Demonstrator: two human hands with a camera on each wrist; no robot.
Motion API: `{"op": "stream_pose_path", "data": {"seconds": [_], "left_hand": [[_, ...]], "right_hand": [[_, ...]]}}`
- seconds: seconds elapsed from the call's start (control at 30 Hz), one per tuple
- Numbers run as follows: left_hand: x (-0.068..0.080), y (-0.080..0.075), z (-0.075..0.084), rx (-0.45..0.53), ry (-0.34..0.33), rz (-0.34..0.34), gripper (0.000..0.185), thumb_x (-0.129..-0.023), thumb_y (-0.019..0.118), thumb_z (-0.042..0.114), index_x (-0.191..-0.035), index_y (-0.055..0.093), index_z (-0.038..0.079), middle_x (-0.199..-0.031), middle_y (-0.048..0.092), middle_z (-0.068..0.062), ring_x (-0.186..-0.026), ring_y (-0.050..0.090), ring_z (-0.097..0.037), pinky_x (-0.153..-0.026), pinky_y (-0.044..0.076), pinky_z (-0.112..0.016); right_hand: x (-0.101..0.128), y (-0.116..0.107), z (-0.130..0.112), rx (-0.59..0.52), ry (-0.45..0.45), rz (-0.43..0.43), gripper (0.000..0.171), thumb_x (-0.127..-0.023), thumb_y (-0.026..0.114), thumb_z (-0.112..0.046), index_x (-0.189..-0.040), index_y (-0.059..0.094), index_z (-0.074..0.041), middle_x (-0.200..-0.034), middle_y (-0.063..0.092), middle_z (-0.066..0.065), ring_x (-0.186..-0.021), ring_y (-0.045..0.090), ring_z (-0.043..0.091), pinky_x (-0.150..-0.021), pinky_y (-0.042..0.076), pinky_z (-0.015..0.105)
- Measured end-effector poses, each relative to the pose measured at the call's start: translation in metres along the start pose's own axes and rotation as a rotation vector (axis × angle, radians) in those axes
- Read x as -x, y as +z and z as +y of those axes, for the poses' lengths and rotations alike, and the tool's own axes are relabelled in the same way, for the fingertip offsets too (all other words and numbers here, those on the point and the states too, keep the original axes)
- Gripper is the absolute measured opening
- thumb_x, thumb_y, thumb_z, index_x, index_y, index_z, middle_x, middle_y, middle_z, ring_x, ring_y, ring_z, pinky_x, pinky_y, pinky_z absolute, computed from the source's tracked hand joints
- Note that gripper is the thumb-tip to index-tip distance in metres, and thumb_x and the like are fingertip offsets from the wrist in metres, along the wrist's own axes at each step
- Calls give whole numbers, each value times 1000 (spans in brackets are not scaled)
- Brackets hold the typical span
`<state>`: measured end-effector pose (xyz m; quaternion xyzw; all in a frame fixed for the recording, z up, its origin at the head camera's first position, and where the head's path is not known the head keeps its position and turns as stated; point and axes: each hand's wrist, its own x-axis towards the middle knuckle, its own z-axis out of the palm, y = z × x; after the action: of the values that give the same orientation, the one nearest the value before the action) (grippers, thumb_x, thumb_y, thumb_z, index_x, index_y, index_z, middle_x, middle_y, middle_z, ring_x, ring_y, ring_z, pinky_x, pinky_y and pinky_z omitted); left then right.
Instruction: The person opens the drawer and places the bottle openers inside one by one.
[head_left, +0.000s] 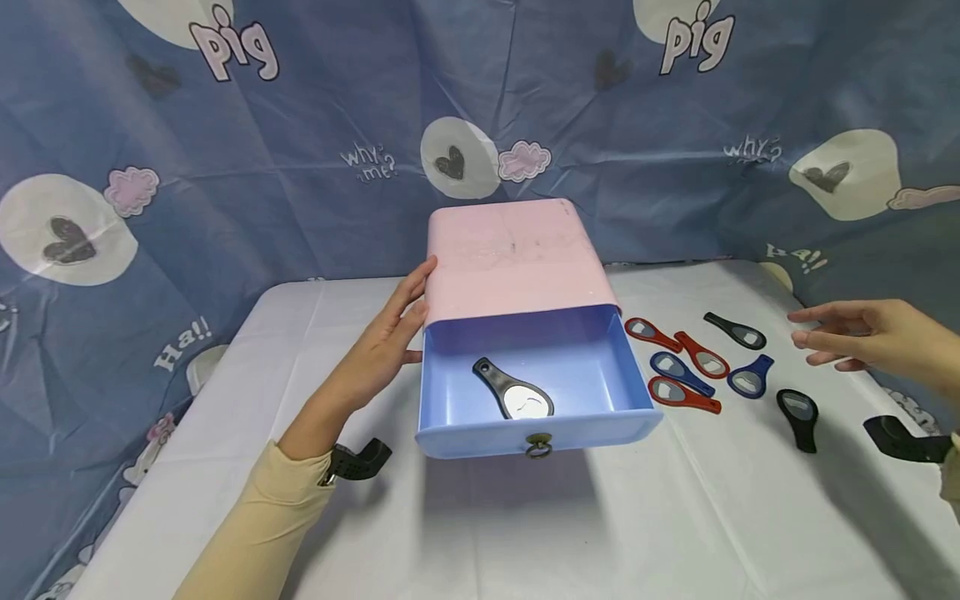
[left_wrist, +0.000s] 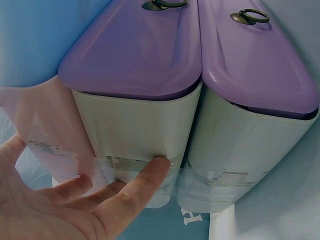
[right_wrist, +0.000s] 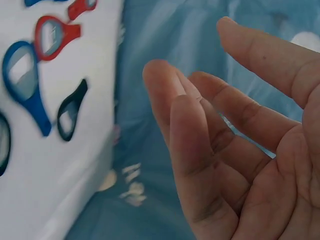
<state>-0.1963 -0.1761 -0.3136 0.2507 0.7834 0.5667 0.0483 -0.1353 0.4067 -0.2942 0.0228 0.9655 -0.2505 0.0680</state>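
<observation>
The left hand [head_left: 382,337] lies flat against the pink box [head_left: 517,258], steadying it while its blue drawer [head_left: 600,367] stands open with one opener [head_left: 513,392] inside. The right hand [head_left: 862,337], fingers loose and empty, hovers near the openers [head_left: 701,362] on the worktop [head_left: 525,517].

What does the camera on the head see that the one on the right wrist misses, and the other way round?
Only the head view shows the pink box with its blue drawer pulled open, a black opener lying inside, and the left hand resting flat on the box's side.

Only the right wrist view shows the right hand close up from the palm side: its fingers are loose and hold nothing.

Both show that right hand in the air, the white table and red, blue and black openers lying on it.
</observation>
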Motion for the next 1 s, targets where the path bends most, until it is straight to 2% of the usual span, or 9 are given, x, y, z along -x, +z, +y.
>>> {"op": "stream_pose_path", "data": {"seconds": [0.23,0.4,0.57,0.87,1.0], "left_hand": [[0,1,-2,-2,2,-1,56,-118,34,36,-172,19,43,-179,17,-8,-158,37,-47,-101,54,-74],[0,1,-2,-5,-4,1,56,-118,35,37,-171,20,44,-179,18,-8,-158,36,-46,-102,53,-75],[1,0,-3,-8,-9,2,56,-118,35,37,-171,19,44,-179,17,-8,-159,34,-46,-102,52,-76],[0,1,-2,-4,-4,-2,56,-117,34,37,-171,19,44,-179,17,-7,-160,32,-43,-103,52,-75],[0,0,0,5,-5,0,56,-118,34,36,-171,19,43,-179,17,-7,-161,32,-43,-103,52,-75]], "right_hand": [[-3,18,46,-64,71,-35,73,-110,63,-39,-150,44,19,-116,79,25,-78,75,3,-69,63,26],[2,32,64,-114,111,-73,76,-110,62,-41,-151,41,20,-112,81,16,-80,73,2,-70,63,26],[4,46,72,-168,110,-112,75,-109,64,-41,-154,43,16,-114,80,1,-85,71,-3,-72,62,25],[7,55,80,-140,172,-132,69,-106,68,-44,-142,56,14,-101,79,-9,-78,60,1,-70,59,24],[8,58,82,-145,177,-110,69,-105,70,-44,-140,57,14,-99,79,-8,-77,60,2,-68,58,24]]}}
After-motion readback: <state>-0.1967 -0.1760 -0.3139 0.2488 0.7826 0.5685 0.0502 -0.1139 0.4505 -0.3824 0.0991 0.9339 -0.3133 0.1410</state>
